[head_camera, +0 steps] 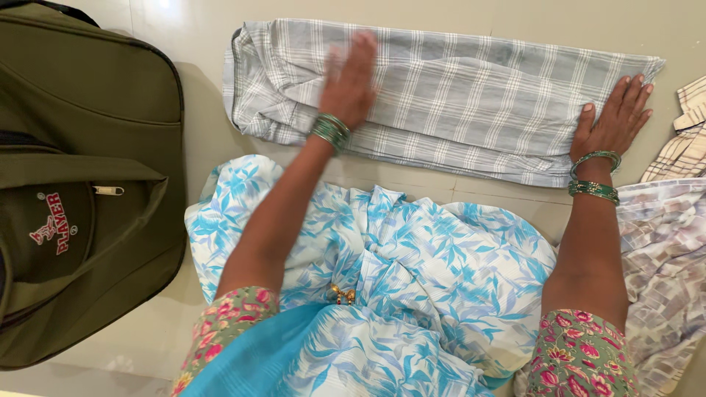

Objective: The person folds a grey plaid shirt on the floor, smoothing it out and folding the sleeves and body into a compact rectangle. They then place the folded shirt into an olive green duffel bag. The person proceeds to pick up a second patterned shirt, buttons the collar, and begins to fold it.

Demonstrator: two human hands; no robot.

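Grey checked shirt (pixel 456 103), folded into a long band, lies on the far floor, its long axis running left to right. Left hand (pixel 349 81) presses flat near its left end; right hand (pixel 614 117), fingers spread, holds down the right end.

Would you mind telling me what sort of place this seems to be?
Probably a home: a folded checked shirt lies on a pale tiled floor under both hands, with an olive travel bag beside it and other clothes around.
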